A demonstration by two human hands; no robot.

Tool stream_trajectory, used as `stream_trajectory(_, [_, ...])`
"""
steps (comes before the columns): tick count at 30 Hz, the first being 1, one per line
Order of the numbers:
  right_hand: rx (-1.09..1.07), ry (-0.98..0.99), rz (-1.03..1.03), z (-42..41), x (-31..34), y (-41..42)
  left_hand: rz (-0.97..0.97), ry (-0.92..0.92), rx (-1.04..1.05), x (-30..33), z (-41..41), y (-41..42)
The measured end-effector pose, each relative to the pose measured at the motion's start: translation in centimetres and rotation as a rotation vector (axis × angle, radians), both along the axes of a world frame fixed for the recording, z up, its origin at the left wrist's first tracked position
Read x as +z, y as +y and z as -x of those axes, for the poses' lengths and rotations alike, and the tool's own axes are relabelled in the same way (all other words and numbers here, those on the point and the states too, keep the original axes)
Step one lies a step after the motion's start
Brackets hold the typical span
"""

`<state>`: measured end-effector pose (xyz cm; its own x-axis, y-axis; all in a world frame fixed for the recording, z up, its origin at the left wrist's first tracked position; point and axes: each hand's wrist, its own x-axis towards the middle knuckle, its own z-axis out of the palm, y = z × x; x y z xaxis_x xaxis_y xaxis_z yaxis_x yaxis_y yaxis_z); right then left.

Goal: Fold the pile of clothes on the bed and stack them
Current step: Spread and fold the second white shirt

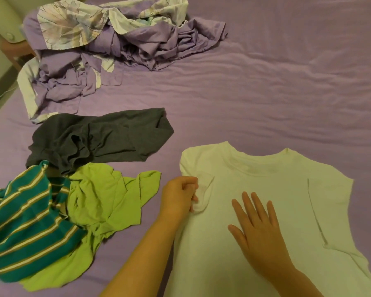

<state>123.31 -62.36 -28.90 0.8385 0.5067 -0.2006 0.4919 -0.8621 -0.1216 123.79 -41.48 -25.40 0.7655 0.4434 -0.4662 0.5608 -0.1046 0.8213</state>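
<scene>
A purple bed (266,82) carries a white T-shirt (276,200) spread flat at the near right. The right hand (259,232) presses on it with straight fingers; the left hand (180,196) pinches its folded sleeve (205,189).

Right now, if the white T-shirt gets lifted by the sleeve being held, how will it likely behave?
Probably floppy: the white T-shirt lies flat and its sleeve bunches where the left hand pinches it. It looks thin, so likely light. Lifted, it would likely drape and lose its shape; the right hand rests flat on it.
</scene>
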Motion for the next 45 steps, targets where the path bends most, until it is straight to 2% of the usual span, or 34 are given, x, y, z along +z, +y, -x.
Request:
stream_trajectory(2, [0.015, -0.003, 0.004, 0.0, -0.2, -0.5, -0.457, -0.047, -0.26, -1.1, 0.4, 0.2])
stream_trajectory(3, [0.018, -0.001, 0.004, 0.0, -0.3, -0.6, -0.612, -0.097, -0.371, -1.6, 0.6, 0.2])
stream_trajectory(5, [0.012, 0.008, -0.007, 0.0, -0.6, -0.8, -0.739, -0.118, -0.517, -2.9, 1.1, -0.3])
stream_trajectory(8, [0.013, 0.014, -0.004, 0.0, -1.1, -0.9, -0.94, -0.016, -0.617, -5.2, 1.8, -1.5])
stream_trajectory(11, [0.035, 0.006, 0.004, 0.1, -1.3, -0.9, -1.103, 0.049, -0.612, -6.4, 2.2, -2.3])
stream_trajectory(14, [0.028, -0.011, 0.035, 0.3, -0.7, -0.7, -0.994, 0.054, -0.591, -5.4, 2.2, -2.4])
stream_trajectory(17, [-0.006, 0.037, 0.034, 1.9, 0.3, -0.5, -0.644, 0.001, -0.385, -3.6, 4.5, -2.4])
stream_trajectory(18, [0.011, 0.062, 0.032, 2.9, 0.5, -0.6, -0.597, 0.018, -0.364, -3.1, 6.0, -2.4])
stream_trajectory(21, [0.093, 0.118, 0.03, 6.6, 1.0, -1.4, -0.754, 0.121, -0.539, -2.2, 11.9, -2.7])
stream_trajectory(23, [0.086, 0.149, 0.037, 8.7, 1.6, -1.3, -0.756, 0.133, -0.562, -1.6, 15.1, -3.4])
stream_trajectory(24, [0.069, 0.16, 0.048, 9.5, 2.0, -0.9, -0.687, 0.101, -0.489, -1.1, 16.3, -3.7])
stream_trajectory(26, [0.025, 0.156, 0.079, 10.6, 2.6, 0.0, -0.488, 0.027, -0.203, -0.4, 17.1, -4.1])
stream_trajectory(28, [-0.008, 0.181, 0.098, 10.9, 3.3, 0.8, -0.361, 0.054, 0.044, 0.0, 16.4, -3.5])
stream_trajectory(29, [-0.019, 0.209, 0.101, 11.0, 3.5, 1.1, -0.334, 0.086, 0.092, 0.1, 15.6, -3.0])
stream_trajectory(33, [-0.006, 0.209, 0.094, 10.5, 3.0, 1.5, -0.329, 0.156, -0.035, 0.1, 12.0, -1.5])
stream_trajectory(38, [0.07, 0.135, 0.098, 9.9, 1.8, 1.4, -0.587, 0.172, -0.227, -0.6, 8.8, -1.6])
stream_trajectory(40, [0.099, 0.124, 0.105, 9.9, 1.5, 1.1, -0.607, 0.157, -0.195, -0.9, 8.4, -1.3])
stream_trajectory(43, [0.166, 0.086, 0.099, 9.8, 1.0, 0.3, -0.458, 0.055, 0.002, -1.1, 9.1, 0.6])
stream_trajectory(45, [0.185, 0.071, 0.089, 9.6, 0.9, 0.0, -0.47, 0.039, 0.026, -1.3, 9.6, 1.7])
